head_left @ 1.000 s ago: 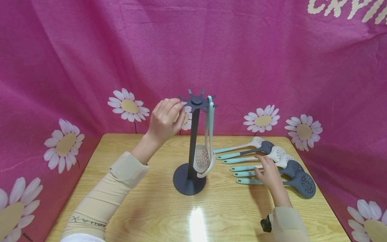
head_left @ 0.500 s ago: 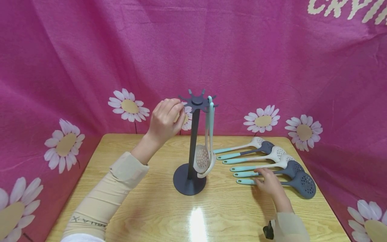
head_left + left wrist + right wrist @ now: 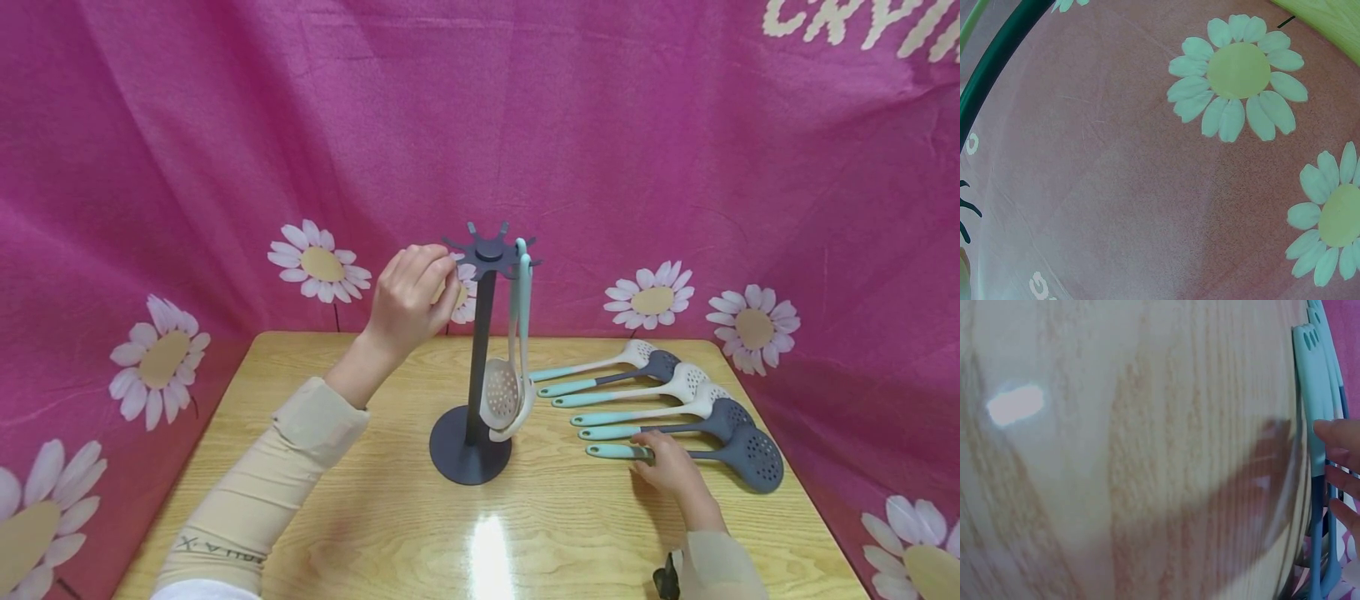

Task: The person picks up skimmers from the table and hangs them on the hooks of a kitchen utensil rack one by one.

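A dark utensil stand [image 3: 477, 358] with a ring of hooks on top stands mid-table. Two cream skimmers [image 3: 501, 393] with mint handles hang from its right side. My left hand [image 3: 411, 292] has its fingers curled at the stand's left hook, pinching it; that hook's end is hidden by the fingers. My right hand [image 3: 667, 467] pinches the mint handle of the nearest dark grey skimmer [image 3: 756, 458], which lies on the table. In the right wrist view, fingertips [image 3: 1329, 432] overlap this handle [image 3: 1311, 394].
More cream and grey skimmers [image 3: 686, 382] lie side by side at the table's right, heads overlapping, mint handles pointing left. The wooden table [image 3: 360, 517] is enclosed by a magenta daisy-print cloth [image 3: 420, 125].
My right hand has moved toward the table's near edge, from above the middle skimmers to the nearest grey skimmer's handle. My left hand has stayed at the stand.
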The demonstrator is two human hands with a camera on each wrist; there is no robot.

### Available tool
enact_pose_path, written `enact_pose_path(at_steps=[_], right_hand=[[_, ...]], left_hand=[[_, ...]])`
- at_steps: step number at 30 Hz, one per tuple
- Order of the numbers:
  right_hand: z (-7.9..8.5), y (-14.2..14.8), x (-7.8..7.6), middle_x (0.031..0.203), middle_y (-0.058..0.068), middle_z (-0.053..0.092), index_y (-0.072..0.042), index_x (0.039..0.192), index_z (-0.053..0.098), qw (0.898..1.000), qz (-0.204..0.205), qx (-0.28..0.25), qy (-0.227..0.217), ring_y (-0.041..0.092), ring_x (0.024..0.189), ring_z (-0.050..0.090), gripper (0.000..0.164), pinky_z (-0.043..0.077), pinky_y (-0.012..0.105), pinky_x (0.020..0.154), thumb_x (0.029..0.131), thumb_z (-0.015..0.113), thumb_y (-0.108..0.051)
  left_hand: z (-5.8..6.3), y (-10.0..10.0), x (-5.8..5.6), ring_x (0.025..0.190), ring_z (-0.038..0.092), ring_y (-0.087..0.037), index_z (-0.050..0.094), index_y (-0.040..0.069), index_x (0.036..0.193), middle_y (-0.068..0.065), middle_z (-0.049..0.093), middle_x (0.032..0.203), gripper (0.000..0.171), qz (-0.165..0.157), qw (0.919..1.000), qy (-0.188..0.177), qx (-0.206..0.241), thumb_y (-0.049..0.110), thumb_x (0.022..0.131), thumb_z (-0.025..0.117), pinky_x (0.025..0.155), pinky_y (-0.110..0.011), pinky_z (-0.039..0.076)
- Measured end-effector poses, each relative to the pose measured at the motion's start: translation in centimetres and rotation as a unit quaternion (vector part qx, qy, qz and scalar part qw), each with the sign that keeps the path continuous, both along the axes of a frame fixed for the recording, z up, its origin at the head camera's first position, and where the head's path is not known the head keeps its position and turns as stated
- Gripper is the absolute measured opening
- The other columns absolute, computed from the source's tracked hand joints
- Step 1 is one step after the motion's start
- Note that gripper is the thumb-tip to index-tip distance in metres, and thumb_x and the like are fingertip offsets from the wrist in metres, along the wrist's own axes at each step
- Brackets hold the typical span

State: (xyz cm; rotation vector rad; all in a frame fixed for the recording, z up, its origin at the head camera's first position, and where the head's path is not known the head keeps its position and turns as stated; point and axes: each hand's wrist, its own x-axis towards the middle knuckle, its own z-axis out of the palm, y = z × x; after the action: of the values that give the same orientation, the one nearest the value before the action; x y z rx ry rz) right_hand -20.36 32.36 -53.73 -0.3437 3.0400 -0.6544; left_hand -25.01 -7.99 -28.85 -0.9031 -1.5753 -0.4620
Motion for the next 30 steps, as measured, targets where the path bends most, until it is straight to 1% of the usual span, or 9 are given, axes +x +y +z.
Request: enact_pose_path(at_steps=[3,8,13,19,25,30], right_hand=[[-0.3,0.1,0.1,0.106,0.020,0.058,-0.001,0.108,0.061,1.000,0.000,0.001,0.002,0.041,0.101,0.053,0.033,0.044,0.053,0.082,0.075,0.068,-0.003],[-0.7,0.2,0.1,0.102,0.018,0.058,-0.002,0.106,0.062,1.000,0.004,0.015,0.025,0.040,0.098,0.054,0.032,0.044,0.052,0.080,0.075,0.068,0.000],[-1.0,0.1,0.0,0.098,0.015,0.058,-0.004,0.101,0.064,0.998,-0.001,0.035,0.046,0.038,0.094,0.054,0.030,0.045,0.051,0.077,0.073,0.069,0.003],[-1.4,0.0,-0.3,0.090,0.012,0.059,-0.005,0.097,0.065,0.996,0.002,0.051,0.077,0.037,0.088,0.056,0.028,0.045,0.053,0.074,0.071,0.070,0.005],[-1.6,-0.1,-0.4,0.089,0.011,0.059,-0.006,0.095,0.065,0.995,-0.005,0.060,0.078,0.037,0.088,0.056,0.026,0.044,0.055,0.075,0.072,0.068,0.007],[-1.6,-0.1,-0.5,0.088,0.009,0.059,-0.007,0.094,0.065,0.996,-0.006,0.057,0.073,0.036,0.087,0.056,0.025,0.044,0.055,0.074,0.074,0.068,0.006]], left_hand=[[0.0,0.0,0.0,0.068,0.056,-0.027,0.058,-0.005,0.080,-0.017,0.061,0.080,0.009,-0.001,1.0000,0.000,0.001,-0.002,0.073,0.063,0.060,-0.033,0.049],[0.0,0.0,0.0,0.068,0.056,-0.027,0.058,-0.005,0.080,-0.017,0.061,0.080,0.011,-0.004,1.0000,0.001,0.004,-0.003,0.072,0.064,0.059,-0.033,0.048],[0.0,0.0,0.0,0.068,0.056,-0.027,0.058,-0.005,0.080,-0.017,0.060,0.080,0.008,-0.005,1.0000,0.002,0.007,-0.002,0.074,0.062,0.059,-0.033,0.048],[0.0,0.0,0.0,0.068,0.056,-0.027,0.058,-0.005,0.080,-0.017,0.061,0.080,0.007,-0.005,1.0000,0.001,0.006,-0.001,0.076,0.061,0.059,-0.033,0.048],[0.0,0.0,-0.1,0.068,0.056,-0.027,0.058,-0.005,0.080,-0.017,0.061,0.080,0.009,-0.006,1.0000,0.001,0.005,-0.002,0.073,0.063,0.058,-0.033,0.048],[-0.1,0.0,-0.1,0.068,0.056,-0.027,0.058,-0.005,0.080,-0.017,0.061,0.079,0.008,-0.004,1.0000,0.000,0.004,-0.001,0.074,0.063,0.058,-0.033,0.048]])
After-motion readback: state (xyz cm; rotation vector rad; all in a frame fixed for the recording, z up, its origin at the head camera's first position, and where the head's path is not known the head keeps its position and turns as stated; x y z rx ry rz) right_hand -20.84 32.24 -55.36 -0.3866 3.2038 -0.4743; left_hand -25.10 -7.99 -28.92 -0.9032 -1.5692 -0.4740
